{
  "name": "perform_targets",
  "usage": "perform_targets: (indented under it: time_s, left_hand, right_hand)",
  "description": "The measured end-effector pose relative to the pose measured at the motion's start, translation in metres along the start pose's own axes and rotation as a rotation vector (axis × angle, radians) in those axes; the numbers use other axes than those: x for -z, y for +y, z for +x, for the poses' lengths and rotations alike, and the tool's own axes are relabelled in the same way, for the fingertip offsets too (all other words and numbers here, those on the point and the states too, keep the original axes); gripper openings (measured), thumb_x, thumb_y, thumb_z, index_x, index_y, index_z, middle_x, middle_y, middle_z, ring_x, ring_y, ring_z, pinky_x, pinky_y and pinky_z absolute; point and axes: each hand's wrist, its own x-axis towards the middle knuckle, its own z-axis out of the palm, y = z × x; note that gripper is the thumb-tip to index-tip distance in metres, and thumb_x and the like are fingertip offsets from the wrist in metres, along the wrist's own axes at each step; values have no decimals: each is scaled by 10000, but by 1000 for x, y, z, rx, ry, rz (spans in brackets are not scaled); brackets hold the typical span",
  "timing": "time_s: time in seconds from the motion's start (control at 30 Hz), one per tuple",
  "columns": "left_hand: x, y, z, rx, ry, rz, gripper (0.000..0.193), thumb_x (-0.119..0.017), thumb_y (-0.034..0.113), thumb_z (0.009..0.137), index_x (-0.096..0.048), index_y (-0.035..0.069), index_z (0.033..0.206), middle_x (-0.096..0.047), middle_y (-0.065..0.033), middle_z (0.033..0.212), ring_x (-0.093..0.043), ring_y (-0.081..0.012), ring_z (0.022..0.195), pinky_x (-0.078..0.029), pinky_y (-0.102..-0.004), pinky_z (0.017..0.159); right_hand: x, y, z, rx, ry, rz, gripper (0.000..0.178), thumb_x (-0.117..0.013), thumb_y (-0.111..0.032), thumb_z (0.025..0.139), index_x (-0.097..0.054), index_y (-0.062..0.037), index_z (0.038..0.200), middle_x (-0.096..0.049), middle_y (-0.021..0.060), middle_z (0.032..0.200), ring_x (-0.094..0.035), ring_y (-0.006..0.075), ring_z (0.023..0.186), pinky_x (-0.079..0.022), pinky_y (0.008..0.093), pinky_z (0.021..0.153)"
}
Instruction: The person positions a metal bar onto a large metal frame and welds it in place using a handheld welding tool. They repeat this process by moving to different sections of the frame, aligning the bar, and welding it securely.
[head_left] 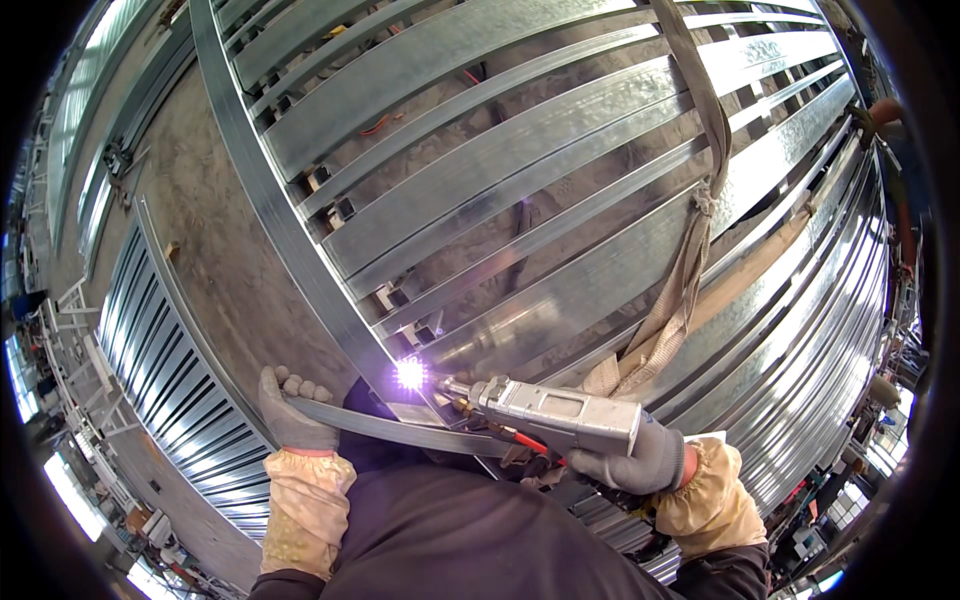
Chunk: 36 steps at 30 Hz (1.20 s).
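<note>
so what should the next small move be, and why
Probably steady the welding gun with the right hand: a bright glow shows off its tip, near the long beam's lower end, while the left hand holds the metal bar.

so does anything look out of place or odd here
The tan strap lies slack and knotted across the metal slats, which looks untidy against their orderly rows. No spill or clear damage stands out.

Silver torch point(565, 412), nozzle point(456, 388) leftward — slim metal strip point(400, 429)
</note>
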Motion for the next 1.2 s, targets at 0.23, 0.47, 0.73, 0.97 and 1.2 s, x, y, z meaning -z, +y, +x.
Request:
perform_targets:
  time_s: [0.23, 0.47, 0.73, 0.97, 1.2]
  left_hand:
    - [5, 0, 3, 17, -36, -30, 267, -569, 386, 1054, -610, 143, 950, -511, 55, 626, -418, -110, 492, -372, -299, 474]
    - [10, 0, 5, 10, -63, -24, 276, -560, 382, 1061, -625, 139, 949, -542, 50, 630, -432, -115, 491, -384, -300, 478]
    - [7, -1, 4, 11, -58, -37, 267, -561, 368, 1062, -633, 136, 948, -543, 56, 632, -430, -112, 492, -375, -295, 479]
    - [2, -1, 0, -2, -41, -7, 237, -590, 352, 1044, -574, 143, 933, -481, 63, 635, -435, -98, 509, -401, -277, 473]
    - [2, 1, -1, 18, -48, -22, 235, -591, 346, 1045, -571, 137, 939, -477, 59, 635, -444, -102, 510, -403, -281, 476]
  right_hand:
    - [0, -12, -1, -46, -22, -17, 552, -682, -95, 955, -518, 0, 1474, -635, 188, 1391, -669, 288, 1171, -516, 336, 1010]
    - [-2, -9, -2, 25, -11, -59, 536, -705, -111, 949, -543, -6, 1450, -649, 184, 1370, -688, 300, 1131, -528, 341, 985]
    - [-4, -10, -11, -222, -24, 86, 441, -718, -132, 950, -626, -14, 1365, -678, 186, 1317, -694, 302, 1109, -537, 352, 960]
    - [-8, -8, -11, -131, -9, 141, 493, -716, -125, 957, -576, 9, 1411, -666, 197, 1333, -686, 316, 1131, -528, 362, 982]
    - [-5, -10, -11, -119, -34, 130, 498, -704, -109, 964, -555, 32, 1418, -654, 208, 1344, -688, 311, 1114, -531, 355, 968]
